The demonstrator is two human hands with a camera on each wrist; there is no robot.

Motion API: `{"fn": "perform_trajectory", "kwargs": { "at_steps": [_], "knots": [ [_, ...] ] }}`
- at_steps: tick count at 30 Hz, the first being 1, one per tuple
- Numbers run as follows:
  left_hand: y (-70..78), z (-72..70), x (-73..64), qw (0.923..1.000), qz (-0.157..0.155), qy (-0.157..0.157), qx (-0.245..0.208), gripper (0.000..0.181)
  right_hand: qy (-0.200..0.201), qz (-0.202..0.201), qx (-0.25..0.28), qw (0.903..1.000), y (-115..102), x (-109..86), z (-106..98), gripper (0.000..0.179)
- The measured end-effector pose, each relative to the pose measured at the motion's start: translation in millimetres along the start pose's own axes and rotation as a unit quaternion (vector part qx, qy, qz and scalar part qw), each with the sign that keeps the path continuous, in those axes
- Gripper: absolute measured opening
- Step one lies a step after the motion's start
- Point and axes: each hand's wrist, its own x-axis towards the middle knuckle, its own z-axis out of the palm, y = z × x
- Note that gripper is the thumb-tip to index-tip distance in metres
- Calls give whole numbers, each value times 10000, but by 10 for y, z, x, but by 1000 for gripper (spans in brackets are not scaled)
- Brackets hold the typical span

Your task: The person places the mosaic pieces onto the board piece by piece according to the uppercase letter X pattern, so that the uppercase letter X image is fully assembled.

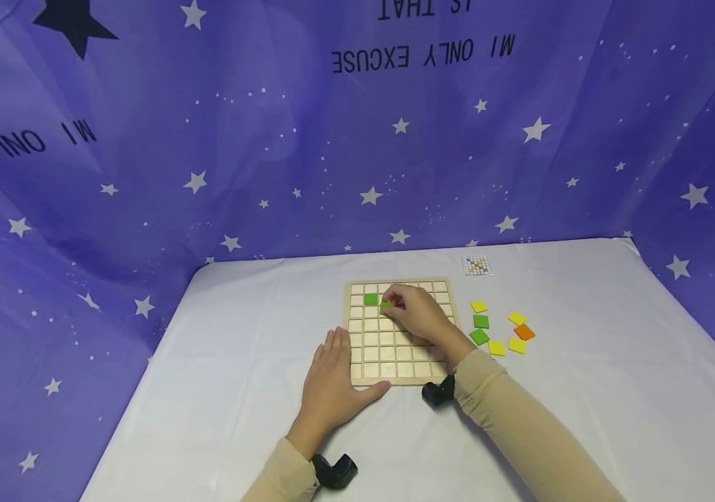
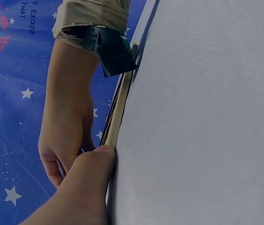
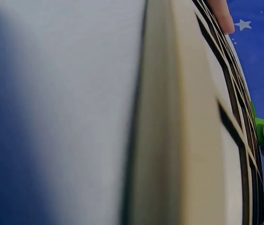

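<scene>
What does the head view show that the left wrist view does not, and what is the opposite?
Only the head view shows the small patterned card and the green tiles. Only the left wrist view shows red writing. Both show the left hand, right hand, board and starry cloth.

A wooden grid board [image 1: 372,353] lies flat, left hand [image 1: 332,394] touching its edge; right hand [image 1: 420,314] pinches a green tile [image 1: 385,308] over it; a second green tile [image 1: 371,299] occupies one square.

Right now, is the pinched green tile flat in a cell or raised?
Raised: in the right wrist view, the green tile juts above the board, pinched by the right hand.
</scene>
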Motion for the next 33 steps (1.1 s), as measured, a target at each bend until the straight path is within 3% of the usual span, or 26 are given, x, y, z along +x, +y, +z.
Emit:
{"fn": "perform_trajectory", "kwargs": {
  "at_steps": [10,24,33],
  "knots": [
    [62,-9,18,10000,1,-26,-45,126,6,-72,-261,9996,-12,-11,-58,19],
    [11,-3,1,10000,-19,5,-87,127,-128,-171,-340,9992,-3,-63,-31,16],
    [-21,-49,18,9999,80,21,-60,127,-18,-174,-281,9995,83,-218,-373,31]
  ]
}}
